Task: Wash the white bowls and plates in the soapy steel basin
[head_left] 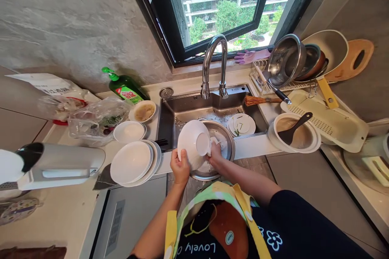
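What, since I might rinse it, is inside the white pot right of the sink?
A black spoon, its handle over the rim of the white pot, and cloudy brownish contents. The pot's bottom and anything beneath that surface are hidden.

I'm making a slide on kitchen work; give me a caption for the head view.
Tilted bowl in the left hand, right hand by its foot, over a basin at the sink.

Left hand (180,166) gripping tilted white bowl (191,142), right hand (215,154) at its foot, metal basin (228,142) beneath
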A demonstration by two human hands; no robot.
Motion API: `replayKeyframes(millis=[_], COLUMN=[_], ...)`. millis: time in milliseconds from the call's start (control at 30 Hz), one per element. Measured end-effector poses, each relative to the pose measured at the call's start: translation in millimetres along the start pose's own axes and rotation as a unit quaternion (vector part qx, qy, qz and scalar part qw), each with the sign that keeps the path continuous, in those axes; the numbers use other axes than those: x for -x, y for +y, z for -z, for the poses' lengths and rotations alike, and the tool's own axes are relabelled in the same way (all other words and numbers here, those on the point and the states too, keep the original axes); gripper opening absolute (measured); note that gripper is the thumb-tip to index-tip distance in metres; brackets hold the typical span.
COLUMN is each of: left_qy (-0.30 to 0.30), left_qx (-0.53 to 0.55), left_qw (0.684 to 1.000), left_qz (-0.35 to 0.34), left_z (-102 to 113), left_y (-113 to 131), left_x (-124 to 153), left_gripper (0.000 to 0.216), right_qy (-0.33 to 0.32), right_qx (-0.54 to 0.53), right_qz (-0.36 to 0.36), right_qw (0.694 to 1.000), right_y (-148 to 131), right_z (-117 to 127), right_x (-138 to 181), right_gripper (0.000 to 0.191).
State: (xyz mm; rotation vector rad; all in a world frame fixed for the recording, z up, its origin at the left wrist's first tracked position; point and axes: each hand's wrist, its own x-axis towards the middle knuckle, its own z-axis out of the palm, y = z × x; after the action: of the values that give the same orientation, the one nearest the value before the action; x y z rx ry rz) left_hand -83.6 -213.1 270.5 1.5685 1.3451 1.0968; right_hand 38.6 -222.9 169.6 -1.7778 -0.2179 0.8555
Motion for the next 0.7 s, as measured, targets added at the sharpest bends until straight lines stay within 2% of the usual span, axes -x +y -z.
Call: replayKeyframes(millis=[33, 100, 200, 267, 367, 433, 567, 700], left_qy=[-0.028, -0.122, -0.268, -0.312, -0.297, -0.283, -0.257, -0.223], left_qx=[0.014, 0.057, 0.115, 0.124, 0.118, 0.107, 0.062, -0.065], left_qw=[0.999, 0.99, 0.948, 0.92, 0.906, 0.909, 0.936, 0.963], left_qz=[0.005, 0.034, 0.132, 0.205, 0.28, 0.288, 0.234, 0.135], left_z=[3.4, 12.8, 26.3, 29.4, 24.0, 17.9, 12.3, 12.4], left_y=[-0.7, -2.5, -2.1, 3.1, 15.6, 21.5, 18.9, 10.7], left_x=[-1.4, -10.4, -33.6, -48.9, -63.3, -66.8, -64.4, -59.3], left_gripper=[0.034, 0.038, 0.047, 0.048, 0.054, 0.057, 0.056, 0.047], right_qy=[0.018, 0.035, 0.015, 0.001, -0.039, -0.07, -0.12, -0.128], right_qx=[-0.021, -0.054, -0.062, -0.052, -0.012, 0.008, 0.062, 0.208], right_qz=[-0.05, -0.115, -0.068, -0.012, 0.079, 0.124, 0.154, 0.211], right_qw=[0.998, 0.991, 0.996, 0.999, 0.996, 0.99, 0.979, 0.946], right_y=[-4.9, -17.9, -39.7, -51.9, -63.9, -68.6, -69.1, -48.7], right_z=[1.4, 6.8, 16.9, 21.3, 22.0, 20.2, 20.1, 30.0], right_x=[0.1, -3.2, -13.8, -21.1, -28.2, -30.5, -32.3, -26.2], right_gripper=[0.034, 0.032, 0.032, 0.032, 0.029, 0.029, 0.026, 0.029])
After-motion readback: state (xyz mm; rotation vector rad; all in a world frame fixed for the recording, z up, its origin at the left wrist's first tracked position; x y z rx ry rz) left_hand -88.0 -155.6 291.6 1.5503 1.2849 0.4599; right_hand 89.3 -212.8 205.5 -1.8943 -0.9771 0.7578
